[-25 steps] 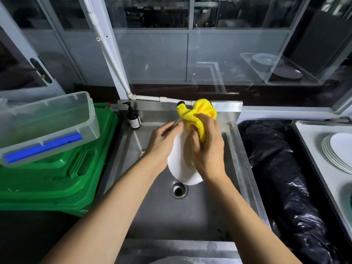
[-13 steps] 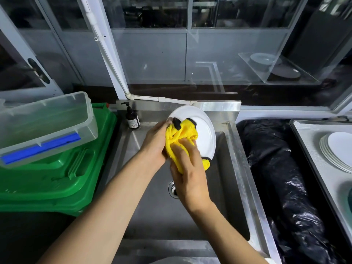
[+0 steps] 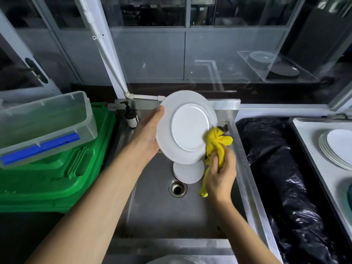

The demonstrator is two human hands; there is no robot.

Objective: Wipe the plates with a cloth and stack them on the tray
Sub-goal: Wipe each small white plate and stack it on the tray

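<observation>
L hand (image 3: 147, 134) grips plate (image 3: 187, 126); R hand (image 3: 222, 172) w/ cloth (image 3: 217, 143), prob. touching rim.

Small plates (image 3: 188, 173) lie in the steel sink (image 3: 162, 216) by the drain (image 3: 177, 188); stacked plates (image 3: 337, 149) sit on the tray (image 3: 308, 141).

Steel sink (image 3: 162, 216) sits under left grip (image 3: 148, 136) and right grip (image 3: 221, 172), with the drain (image 3: 177, 188) just left of the right grip. Left of the left grip I see a green bin (image 3: 57, 178) with a clear plastic box (image 3: 47, 119), blue strip on it, tilted on top. Dark pump bottle (image 3: 131, 119) stands just beyond the left grip. Behind both grips are grey panels (image 3: 148, 54) and dark, reflective glass panes (image 3: 152, 10), and a white pipe (image 3: 106, 60) slants down. Crumpled black plastic (image 3: 285, 168) lies right of the right grip. Light is dim and cool.
</observation>
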